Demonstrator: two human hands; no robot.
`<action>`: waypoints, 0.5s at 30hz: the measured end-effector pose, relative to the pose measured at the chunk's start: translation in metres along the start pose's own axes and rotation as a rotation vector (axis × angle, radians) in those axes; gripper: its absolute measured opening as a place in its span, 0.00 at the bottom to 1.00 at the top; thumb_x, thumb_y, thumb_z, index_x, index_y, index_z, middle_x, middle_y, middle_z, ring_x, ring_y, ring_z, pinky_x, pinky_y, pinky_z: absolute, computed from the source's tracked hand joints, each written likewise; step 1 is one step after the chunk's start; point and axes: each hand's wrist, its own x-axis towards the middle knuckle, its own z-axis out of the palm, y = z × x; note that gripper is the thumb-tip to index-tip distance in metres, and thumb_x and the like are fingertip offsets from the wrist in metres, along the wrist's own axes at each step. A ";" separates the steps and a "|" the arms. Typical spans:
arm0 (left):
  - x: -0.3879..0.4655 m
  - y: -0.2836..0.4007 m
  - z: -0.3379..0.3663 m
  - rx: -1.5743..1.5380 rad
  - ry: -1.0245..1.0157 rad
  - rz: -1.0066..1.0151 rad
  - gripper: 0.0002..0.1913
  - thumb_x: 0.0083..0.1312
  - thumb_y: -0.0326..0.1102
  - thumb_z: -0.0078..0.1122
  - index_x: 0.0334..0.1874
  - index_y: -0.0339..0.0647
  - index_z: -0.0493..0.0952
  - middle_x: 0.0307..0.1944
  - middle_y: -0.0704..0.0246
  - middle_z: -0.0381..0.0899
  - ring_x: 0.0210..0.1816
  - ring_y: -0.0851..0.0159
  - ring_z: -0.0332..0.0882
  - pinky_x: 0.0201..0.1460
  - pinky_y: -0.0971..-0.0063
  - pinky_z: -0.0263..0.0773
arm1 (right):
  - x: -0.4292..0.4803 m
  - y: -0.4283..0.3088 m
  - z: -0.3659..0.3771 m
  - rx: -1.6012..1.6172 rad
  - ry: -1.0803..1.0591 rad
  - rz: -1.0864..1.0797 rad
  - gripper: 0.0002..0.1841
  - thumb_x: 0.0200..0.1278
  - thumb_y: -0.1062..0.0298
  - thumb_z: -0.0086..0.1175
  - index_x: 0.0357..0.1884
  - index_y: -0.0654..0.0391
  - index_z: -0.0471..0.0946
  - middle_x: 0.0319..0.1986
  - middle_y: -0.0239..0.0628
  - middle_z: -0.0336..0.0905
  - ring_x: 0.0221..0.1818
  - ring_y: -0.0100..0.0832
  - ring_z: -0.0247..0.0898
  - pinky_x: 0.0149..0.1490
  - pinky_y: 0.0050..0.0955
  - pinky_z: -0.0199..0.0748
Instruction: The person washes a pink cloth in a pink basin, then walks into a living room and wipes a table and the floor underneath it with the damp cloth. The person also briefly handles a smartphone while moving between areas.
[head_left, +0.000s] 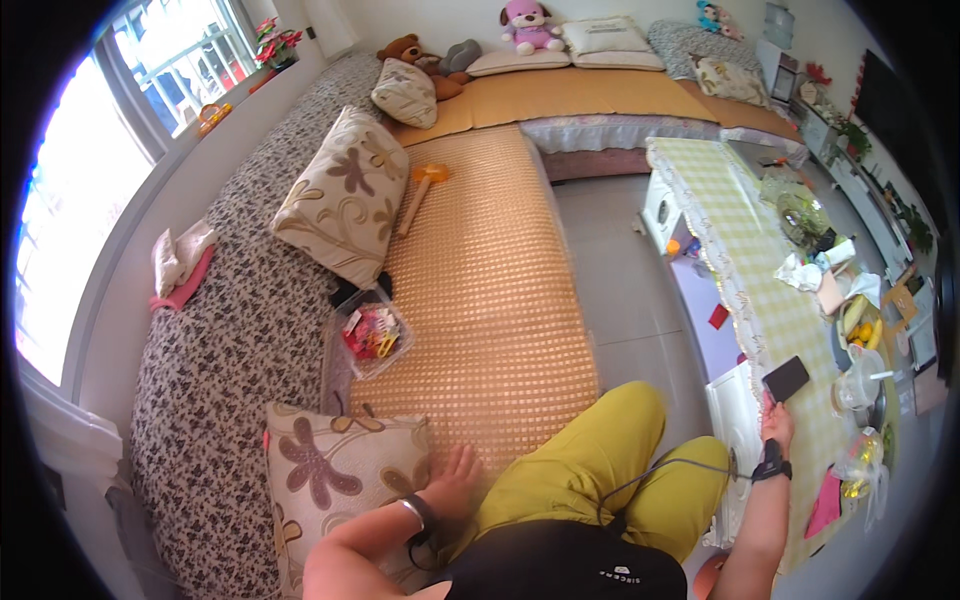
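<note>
My left hand (454, 477) lies palm down, its fingers spread, on the woven seat mat (480, 300) beside my thigh. Right next to it is a cream cushion (352, 457) with purple and brown flower embroidery. Over the checked tablecloth (780, 322) at the right, my right hand (778, 426) grips the near edge of a black smartphone (786, 379). The phone's dark screen faces up. Both wrists wear black bands, and a cable runs from the right one across my knees.
On the sofa are a clear plastic box (373, 332) of colourful small items, a mallet-shaped massager (422, 196) and a leaning flowered cushion (351, 191). The table also bears a fruit bowl (861, 330), a clear plastic jug (856, 386) and tissues (799, 271). Tiled floor (622, 262) separates sofa and table.
</note>
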 end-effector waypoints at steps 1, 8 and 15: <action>-0.001 -0.002 0.005 0.018 0.055 0.028 0.37 0.69 0.49 0.44 0.76 0.31 0.56 0.80 0.44 0.42 0.81 0.36 0.34 0.67 0.16 0.35 | -0.010 -0.002 0.004 -0.080 0.037 -0.019 0.14 0.74 0.77 0.47 0.56 0.73 0.70 0.53 0.51 0.79 0.59 0.45 0.76 0.61 0.32 0.78; 0.006 0.001 0.021 -0.071 0.187 0.002 0.36 0.70 0.52 0.44 0.73 0.32 0.61 0.79 0.44 0.45 0.80 0.35 0.38 0.63 0.13 0.37 | -0.126 0.015 0.112 -0.139 -0.236 0.028 0.16 0.74 0.77 0.45 0.60 0.68 0.69 0.56 0.47 0.78 0.55 0.44 0.80 0.48 0.25 0.78; 0.004 0.005 0.004 0.028 -0.078 -0.042 0.62 0.50 0.59 0.71 0.79 0.31 0.45 0.80 0.41 0.30 0.80 0.33 0.25 0.66 0.16 0.41 | -0.233 0.057 0.196 -0.150 -0.324 0.176 0.24 0.72 0.74 0.48 0.68 0.68 0.65 0.59 0.47 0.77 0.55 0.47 0.81 0.41 0.21 0.76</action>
